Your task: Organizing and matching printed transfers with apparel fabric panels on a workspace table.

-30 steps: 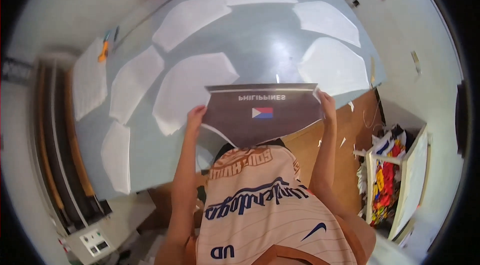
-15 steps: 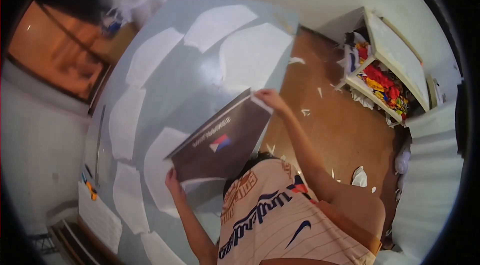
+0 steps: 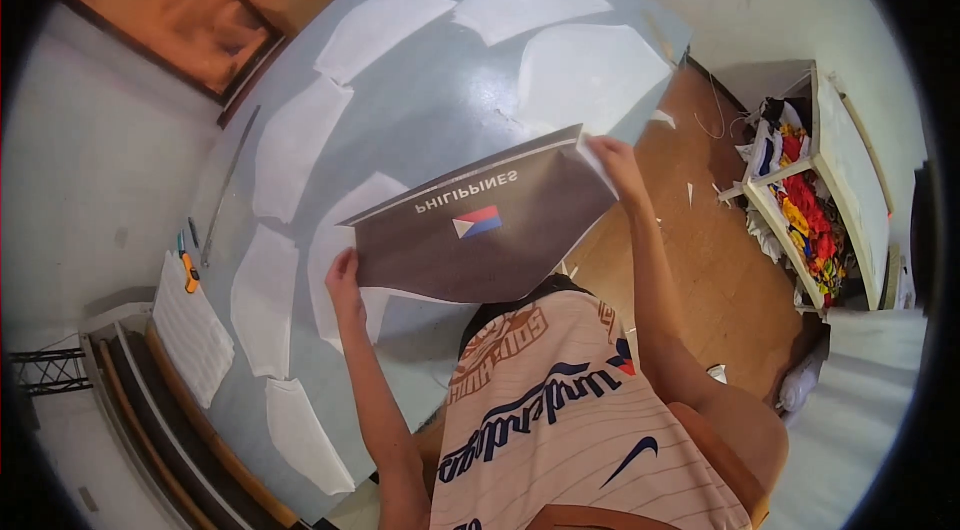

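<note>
Between my two hands a dark brown printed fabric panel [image 3: 420,255] is stretched out, white along its edges, with light lettering and a small red, blue and white flag print. My left hand [image 3: 343,282] pinches its left edge; my right hand [image 3: 612,162] grips its upper right corner. The panel hangs over the near edge of a large grey-blue table [image 3: 420,120], partly covering a white cut piece [image 3: 380,192] that lies flat there. More white cut pieces [image 3: 595,80] are spread in a ring around the tabletop.
An orange cutter [image 3: 190,273] lies by a white sheet [image 3: 190,330] on the table's left, near a long thin rod [image 3: 230,185]. White scraps dot the brown floor [image 3: 700,260]. At right stands a white shelf [image 3: 850,180] stuffed with colourful cloth [image 3: 800,200].
The panel is now spread wider and flatter, its print facing up more squarely. Both hands keep their hold on it. The whole view has shifted and turned a little.
</note>
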A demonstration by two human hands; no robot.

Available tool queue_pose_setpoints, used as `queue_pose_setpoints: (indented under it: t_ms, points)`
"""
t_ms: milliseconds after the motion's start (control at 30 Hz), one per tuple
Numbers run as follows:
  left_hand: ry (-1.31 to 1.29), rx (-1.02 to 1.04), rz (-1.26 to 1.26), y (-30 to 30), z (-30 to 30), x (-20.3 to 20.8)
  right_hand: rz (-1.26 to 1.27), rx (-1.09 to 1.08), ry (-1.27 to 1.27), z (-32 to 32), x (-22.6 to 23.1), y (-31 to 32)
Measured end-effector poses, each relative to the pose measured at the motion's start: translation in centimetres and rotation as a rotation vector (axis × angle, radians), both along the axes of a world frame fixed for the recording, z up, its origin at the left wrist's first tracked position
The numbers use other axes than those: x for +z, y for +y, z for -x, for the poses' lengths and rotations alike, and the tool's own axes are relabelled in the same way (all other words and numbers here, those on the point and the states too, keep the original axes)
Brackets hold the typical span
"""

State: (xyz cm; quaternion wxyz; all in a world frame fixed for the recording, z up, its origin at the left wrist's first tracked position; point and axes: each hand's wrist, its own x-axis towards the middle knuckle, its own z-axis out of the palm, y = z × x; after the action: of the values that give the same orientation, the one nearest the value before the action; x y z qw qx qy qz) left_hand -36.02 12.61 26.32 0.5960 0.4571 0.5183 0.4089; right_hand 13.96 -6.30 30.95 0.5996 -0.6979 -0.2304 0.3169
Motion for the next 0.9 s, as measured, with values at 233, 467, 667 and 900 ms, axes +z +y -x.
queue_pose_setpoints:
  t_ms: [233,467,667,900]
  points:
    - [0.117,0.072,-0.097,0.0,0.3,3.0,0.004,0.045,0.032,0.4,1.4,0.6]
    - [0.057,0.121,-0.154,-0.5,0.5,5.1,-0.063,0.142,0.088,-0.3,1.3,0.3]
    - [-0.026,0.155,-0.097,-0.6,0.8,6.9,-0.155,0.127,0.079,-0.2,3.0,0.0]
    - [0.092,0.182,-0.078,-0.9,0.8,9.4,-0.189,0.186,-0.013,-0.7,5.2,-0.5]
